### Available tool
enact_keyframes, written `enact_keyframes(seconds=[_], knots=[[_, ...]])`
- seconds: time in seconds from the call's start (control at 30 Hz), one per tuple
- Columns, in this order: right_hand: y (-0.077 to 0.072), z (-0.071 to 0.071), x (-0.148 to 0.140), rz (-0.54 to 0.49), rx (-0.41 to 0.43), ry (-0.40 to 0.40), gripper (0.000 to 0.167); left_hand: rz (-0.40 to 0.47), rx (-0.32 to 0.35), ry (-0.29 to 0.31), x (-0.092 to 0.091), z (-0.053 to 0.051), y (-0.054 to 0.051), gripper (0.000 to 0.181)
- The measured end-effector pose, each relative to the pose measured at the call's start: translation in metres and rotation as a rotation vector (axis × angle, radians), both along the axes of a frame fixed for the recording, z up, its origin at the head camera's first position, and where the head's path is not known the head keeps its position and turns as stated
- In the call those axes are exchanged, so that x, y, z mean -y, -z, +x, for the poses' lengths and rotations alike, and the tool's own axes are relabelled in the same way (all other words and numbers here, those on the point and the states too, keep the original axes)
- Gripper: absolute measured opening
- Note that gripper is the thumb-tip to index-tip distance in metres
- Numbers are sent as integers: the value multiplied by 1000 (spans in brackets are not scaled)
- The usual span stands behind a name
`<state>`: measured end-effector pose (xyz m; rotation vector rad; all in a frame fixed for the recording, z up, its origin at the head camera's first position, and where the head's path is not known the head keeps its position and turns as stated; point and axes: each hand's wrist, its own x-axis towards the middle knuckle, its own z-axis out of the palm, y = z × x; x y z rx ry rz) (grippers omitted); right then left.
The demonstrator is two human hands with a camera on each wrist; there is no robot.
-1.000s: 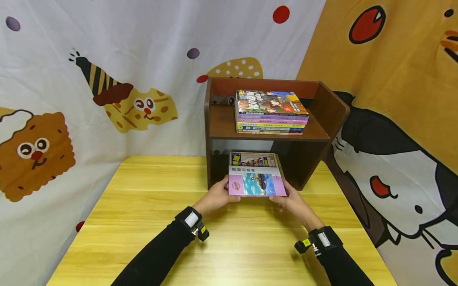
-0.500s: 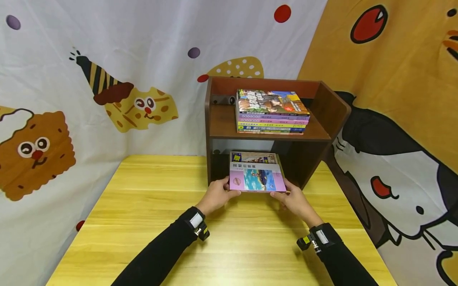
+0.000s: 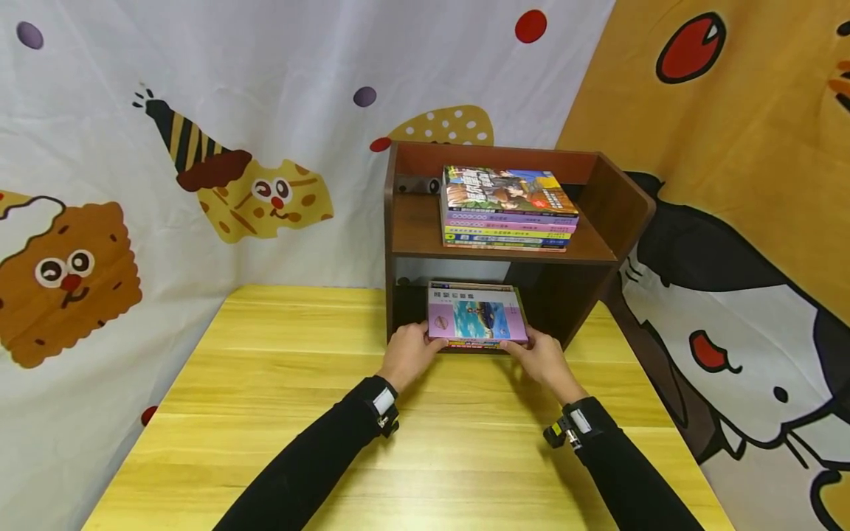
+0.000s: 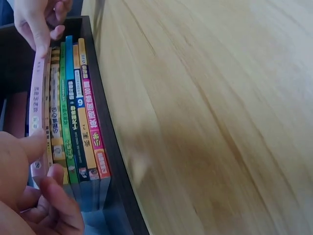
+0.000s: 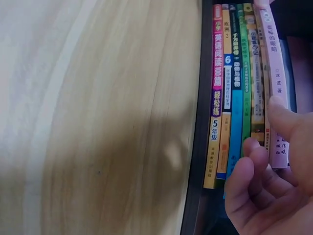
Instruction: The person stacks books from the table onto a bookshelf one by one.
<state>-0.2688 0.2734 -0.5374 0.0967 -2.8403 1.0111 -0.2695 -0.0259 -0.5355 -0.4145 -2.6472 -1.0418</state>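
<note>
A pink-and-white paperback book (image 3: 474, 317) with a blue sea picture lies flat on top of a book stack (image 4: 71, 112) in the rack's lower compartment. My left hand (image 3: 407, 355) grips its near left corner, the thumb on the spine. At the near right corner my right hand (image 3: 546, 361) holds it the same way. Both wrist views show the thumbs on the pink spine (image 5: 275, 73), with the other fingers curled beside the stack. Below it are several spines, among them a green one (image 4: 67, 117) and a magenta-and-yellow one (image 5: 215, 98). The pink book's far edge sits near the stack's back.
The brown two-tier book rack (image 3: 505, 256) stands on the wooden table (image 3: 299, 346) near the patterned curtain (image 3: 319, 243). On its upper shelf lies another book stack (image 3: 508, 214). The rack's side panels (image 3: 620, 210) rise on both sides.
Both hands have pushed the pink book back over the lower stack. It now covers most of the cover beneath, and the stack's front spines show under its near edge.
</note>
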Motion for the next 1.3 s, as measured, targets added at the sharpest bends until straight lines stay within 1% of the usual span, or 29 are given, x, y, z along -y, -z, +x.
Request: enact_keyframes(seconds=[0.07,0.2,0.33,0.5,0.63,0.8,1.0,1.07,1.17,1.3], knots=[[-1,-2,0,22,-8,11,55,1,-11,-11,-3,-1,1,31],[-1,-5,1,69,-32,33,50,0,-11,-27,-5,-5,4,32],[-1,-8,2,109,-69,32,47,-41,-36,-51,-7,-7,5,32],[-3,-11,3,127,-107,26,47,-85,-76,-82,-8,-11,4,32],[-3,-14,4,146,-104,34,50,-115,-82,-93,-8,-13,4,34],[-2,-16,3,160,-93,31,52,-166,-117,-121,-9,-15,6,36],[-3,-19,3,171,-111,37,52,-182,-130,-134,-9,-17,6,38],[-3,-19,3,170,-114,38,54,-181,-129,-136,-9,-17,6,39],[-4,-17,3,174,-107,38,54,-181,-132,-139,-8,-15,6,35],[-11,-9,4,210,-93,71,44,-161,-152,-140,-3,-10,3,23]])
